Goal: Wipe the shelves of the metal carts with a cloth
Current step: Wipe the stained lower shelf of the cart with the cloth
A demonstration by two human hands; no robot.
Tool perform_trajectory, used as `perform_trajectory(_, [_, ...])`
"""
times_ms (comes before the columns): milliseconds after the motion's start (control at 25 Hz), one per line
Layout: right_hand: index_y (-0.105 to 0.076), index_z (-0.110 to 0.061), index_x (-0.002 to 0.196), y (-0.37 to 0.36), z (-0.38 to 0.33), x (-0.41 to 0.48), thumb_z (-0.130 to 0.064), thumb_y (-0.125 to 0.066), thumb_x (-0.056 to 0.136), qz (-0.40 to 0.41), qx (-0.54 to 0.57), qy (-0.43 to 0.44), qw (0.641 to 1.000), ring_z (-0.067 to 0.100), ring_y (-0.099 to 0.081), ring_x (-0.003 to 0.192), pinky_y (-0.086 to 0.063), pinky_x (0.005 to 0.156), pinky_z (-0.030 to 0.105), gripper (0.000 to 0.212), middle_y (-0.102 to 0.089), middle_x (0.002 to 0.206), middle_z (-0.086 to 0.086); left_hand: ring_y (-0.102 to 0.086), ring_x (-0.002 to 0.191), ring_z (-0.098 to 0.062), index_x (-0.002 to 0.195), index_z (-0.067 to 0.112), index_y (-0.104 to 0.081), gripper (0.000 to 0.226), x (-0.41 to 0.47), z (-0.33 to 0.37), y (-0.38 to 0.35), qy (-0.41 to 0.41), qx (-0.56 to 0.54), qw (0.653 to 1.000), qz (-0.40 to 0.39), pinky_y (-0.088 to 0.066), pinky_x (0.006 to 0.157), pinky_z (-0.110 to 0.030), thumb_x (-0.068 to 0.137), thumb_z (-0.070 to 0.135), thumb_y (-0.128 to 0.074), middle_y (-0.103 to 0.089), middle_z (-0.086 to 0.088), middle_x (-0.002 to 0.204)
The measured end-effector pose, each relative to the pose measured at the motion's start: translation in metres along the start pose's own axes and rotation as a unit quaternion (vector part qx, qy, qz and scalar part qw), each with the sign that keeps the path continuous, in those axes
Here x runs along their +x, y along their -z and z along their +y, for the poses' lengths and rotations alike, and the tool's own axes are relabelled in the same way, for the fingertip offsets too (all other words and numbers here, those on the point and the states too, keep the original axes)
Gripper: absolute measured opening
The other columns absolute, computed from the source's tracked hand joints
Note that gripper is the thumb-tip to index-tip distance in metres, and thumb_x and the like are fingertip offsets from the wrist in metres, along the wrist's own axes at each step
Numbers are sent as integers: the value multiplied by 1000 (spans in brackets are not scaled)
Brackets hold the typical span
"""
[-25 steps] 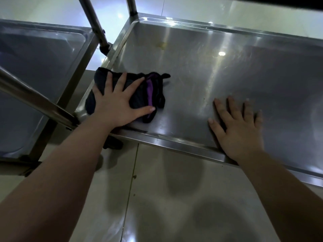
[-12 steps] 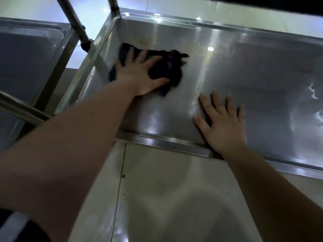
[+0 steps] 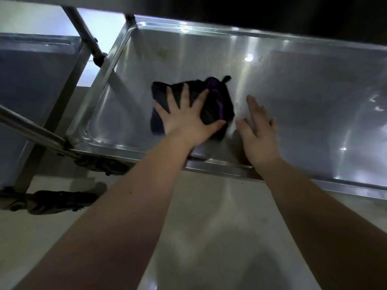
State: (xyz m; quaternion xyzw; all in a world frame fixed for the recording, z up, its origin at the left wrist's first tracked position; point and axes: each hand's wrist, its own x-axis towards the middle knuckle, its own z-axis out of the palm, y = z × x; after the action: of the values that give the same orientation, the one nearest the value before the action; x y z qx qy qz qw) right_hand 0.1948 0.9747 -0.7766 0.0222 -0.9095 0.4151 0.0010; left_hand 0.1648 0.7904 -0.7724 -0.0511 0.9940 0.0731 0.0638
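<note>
- Cloth (image 3: 213, 101) sits on the cart's bottom shelf (image 3: 293, 97), left of centre and nearer the front rim than the back; it is dark with a purple stripe.
- Your left hand (image 3: 188, 120) lies flat on the cloth, fingers (image 3: 184, 95) spread and pressing down rather than curled around it.
- Your right hand (image 3: 259, 130) is just beside the cloth on bare steel, palm down, fingers straight and together, holding nothing. Whether it bears weight or hovers cannot be told.
- Keep the palm pressure even so the whole bundle drags across the steel instead of riding on one edge.
- Work in overlapping passes, and push into the rounded corners by the raised rim, where dirt likely gathers.
- A faint yellowish smear (image 3: 163, 52) shows near the back left corner; judge it worth a firmer pass.
- Lift your right hand clear before you sweep right, or you will likely leave an unwiped patch and fresh prints.
- A second cart (image 3: 31, 84) stands at left; its shelf also needs wiping.
- No brand, label or writing can be read on cloth or carts.
</note>
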Motion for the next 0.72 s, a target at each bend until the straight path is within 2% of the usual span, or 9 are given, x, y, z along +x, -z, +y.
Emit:
perform_trajectory(120, [-42,-39,143,11,-6,1,-37,-49,97,44,243,-65,967,0,-28,140,-23,117,27,47,-33,150,-20,24,143,-43,149,50,10,98,-36,61,-9,-54,25,997,-44,14,103,-74,69,93,-27,17,-2,163])
perform_trajectory(160, [-45,-39,142,16,-9,2,-32,-51,98,45,271,-90,957,0,-32,136,-28,112,21,45,-36,148,-20,25,143,-42,149,50,10,96,-44,74,-9,-69,27,996,-59,15,103,-74,71,91,-28,18,-2,163])
perform_trajectory(240, [-48,-37,140,24,-14,5,-29,-51,98,61,262,-109,957,4,-35,137,-30,113,26,42,-37,152,-12,22,145,-38,151,50,5,90,-44,75,2,-92,-16,993,-74,13,108,-70,77,86,-31,14,0,164])
perform_trajectory(280, [-50,-34,139,26,-16,7,-30,-50,98,87,209,-89,970,11,-35,139,-29,116,33,42,-39,152,-6,17,148,-35,152,49,-2,84,-41,62,10,-96,-55,992,-58,8,113,-66,81,82,-34,8,2,165])
perform_trajectory(360, [-49,-26,141,17,-27,12,-35,-45,95,87,-6,18,996,28,-30,143,-20,119,45,47,-39,153,5,2,150,-31,153,43,-16,67,-36,20,23,-79,-98,992,10,-3,118,-58,93,63,-40,-8,1,165])
perform_trajectory(440, [-30,-35,151,-11,-49,15,-54,-35,95,-35,-236,78,968,39,-11,147,5,115,59,59,-22,161,3,-3,150,-32,154,36,-21,56,-36,-27,27,-33,-93,994,49,-4,119,-54,101,44,-39,-13,-2,164])
perform_trajectory(520, [5,-52,149,-40,-61,15,-75,-14,89,-130,-373,49,917,42,16,146,28,96,68,67,5,164,-8,1,150,-31,155,32,-20,53,-39,-50,22,-10,-59,998,36,0,120,-53,104,37,-32,-9,-2,165])
perform_trajectory(600, [16,-58,143,-42,-51,17,-82,-4,84,-150,-413,23,898,43,21,144,28,91,73,67,13,162,-12,3,150,-31,155,31,-18,53,-32,-43,14,-30,-29,999,33,2,120,-52,104,38,-29,-7,-3,165])
perform_trajectory(720, [11,-62,142,0,-6,21,-81,-6,84,-114,-432,3,895,40,9,147,15,101,76,63,7,162,-17,4,150,-30,156,33,-15,55,-10,-21,9,-75,-16,997,11,6,118,-51,103,45,-26,-6,-2,165])
